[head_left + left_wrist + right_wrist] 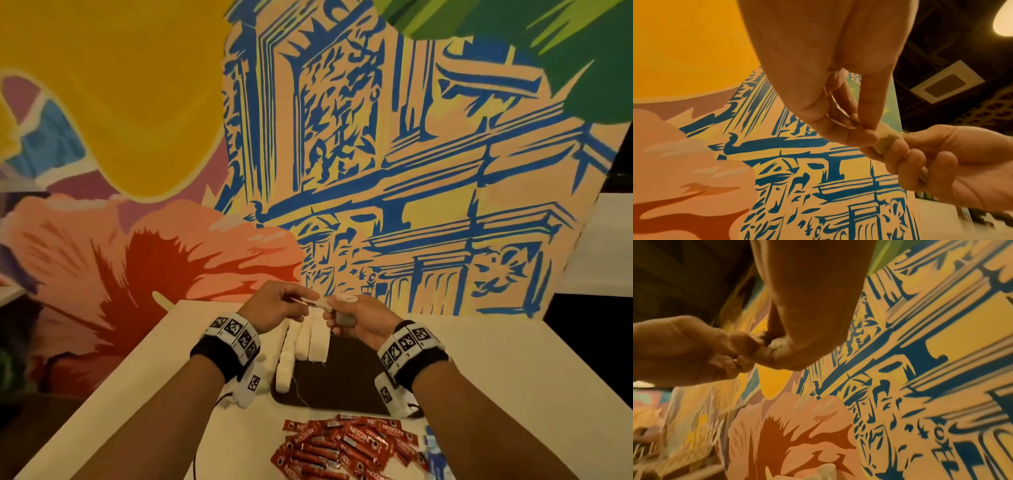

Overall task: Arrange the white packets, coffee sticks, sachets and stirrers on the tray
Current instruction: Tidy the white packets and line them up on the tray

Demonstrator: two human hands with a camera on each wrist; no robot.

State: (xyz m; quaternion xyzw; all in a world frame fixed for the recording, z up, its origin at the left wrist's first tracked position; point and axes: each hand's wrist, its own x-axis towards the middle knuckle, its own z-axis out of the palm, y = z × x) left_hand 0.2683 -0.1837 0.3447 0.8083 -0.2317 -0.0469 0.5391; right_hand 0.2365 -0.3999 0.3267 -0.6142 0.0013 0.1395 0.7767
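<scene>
From the head camera, both hands meet above the far end of a dark tray [346,383] on a white table [496,370]. The left hand [274,305] pinches one end of a thin white packet [317,303]; the right hand [356,320] closes its fingers on the other end and also appears to hold a small grey thing against its palm — what it is cannot be told. On the tray, at about 10 o'clock from its middle, rows of white packets [305,346] stand packed side by side. Only this view shows the tray and, on the table at 6 o'clock from it, a loose heap of red coffee sticks [342,448] printed "NESCAFE", with blue-and-white sachets [432,455] at 3 o'clock of the heap. Both wrists carry bands with black-and-white square markers.

The left wrist camera looks up past the left hand [830,97], thumb and fingers pinched on a pale crumpled paper end [887,142], the right hand [941,164] curled on it from 4 o'clock. A ceiling vent and a lamp show only here.

The right wrist camera shows the right hand [807,337] and the left hand [694,353] touching fingertip to fingertip — the packet is nearly hidden. The painted mural [920,369] of blue buildings and a pink flower fills the background; its partial lettering is unreadable.
</scene>
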